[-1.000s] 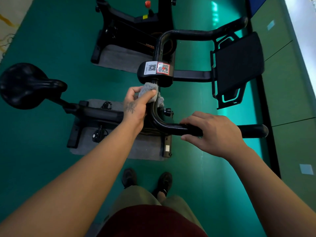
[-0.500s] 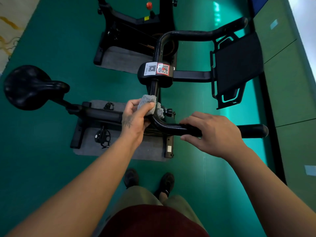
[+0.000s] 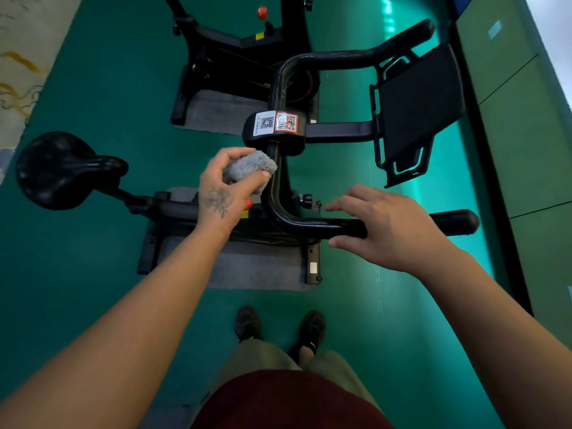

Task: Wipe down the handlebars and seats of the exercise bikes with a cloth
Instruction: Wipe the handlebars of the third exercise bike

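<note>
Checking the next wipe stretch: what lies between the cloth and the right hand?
In the head view, only the handlebar's curved bend lies between the grey cloth in the left hand and the right hand; a small black knob sits just beyond it.

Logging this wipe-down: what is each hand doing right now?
Left hand: holding the cloth against the handlebar.
Right hand: open, fingers straight over the handlebar.
</note>
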Demonstrator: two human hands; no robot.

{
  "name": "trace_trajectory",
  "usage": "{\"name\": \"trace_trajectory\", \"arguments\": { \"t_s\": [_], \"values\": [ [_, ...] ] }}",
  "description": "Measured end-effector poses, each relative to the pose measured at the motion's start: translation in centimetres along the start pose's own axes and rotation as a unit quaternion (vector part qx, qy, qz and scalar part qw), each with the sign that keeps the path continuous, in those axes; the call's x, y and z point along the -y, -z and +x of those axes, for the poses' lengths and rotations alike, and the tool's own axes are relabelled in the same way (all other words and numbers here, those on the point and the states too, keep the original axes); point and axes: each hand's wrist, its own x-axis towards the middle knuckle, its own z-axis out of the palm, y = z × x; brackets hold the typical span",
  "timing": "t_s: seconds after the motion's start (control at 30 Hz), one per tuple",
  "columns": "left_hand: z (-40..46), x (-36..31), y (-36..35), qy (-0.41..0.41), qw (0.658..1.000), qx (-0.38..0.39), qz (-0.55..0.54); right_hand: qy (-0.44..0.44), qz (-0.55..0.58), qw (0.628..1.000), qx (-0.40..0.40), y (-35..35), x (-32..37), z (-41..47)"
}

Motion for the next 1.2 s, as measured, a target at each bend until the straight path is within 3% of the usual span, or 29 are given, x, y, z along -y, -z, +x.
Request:
{"name": "trace_trajectory", "arguments": {
  "t_s": [0.13, 0.33, 0.57, 0.7, 1.03, 1.2],
  "values": [
    [0.6, -1.9, 1.2, -0.096, 0.987, 0.07, 0.109, 0.016, -0.037, 0.999, -0.023, 1.3, -0.4, -0.9],
    [1.9, -4.8, 1.1, -0.178, 0.949, 0.176, 0.19, 0.004, -0.03, 0.995, -0.1, 2.5, -2.1, -2.6],
    [4.4, -7.0, -0.4, -0.263, 0.842, 0.328, 0.339, -0.006, -0.019, 0.986, -0.166, 1.6, -2.7, -4.2],
    [5.7, -6.2, -0.5, -0.283, 0.774, 0.363, 0.434, -0.013, -0.025, 0.985, -0.17, 1.2, -2.9, -4.4],
    [3.9, -4.1, 0.4, -0.299, 0.788, 0.349, 0.41, -0.014, -0.035, 0.988, -0.151, 0.9, -3.1, -4.3],
    [2.7, -4.6, 0.1, -0.314, 0.771, 0.354, 0.427, -0.015, -0.051, 0.987, -0.15, 0.9, -3.1, -4.2]
  ]
}}
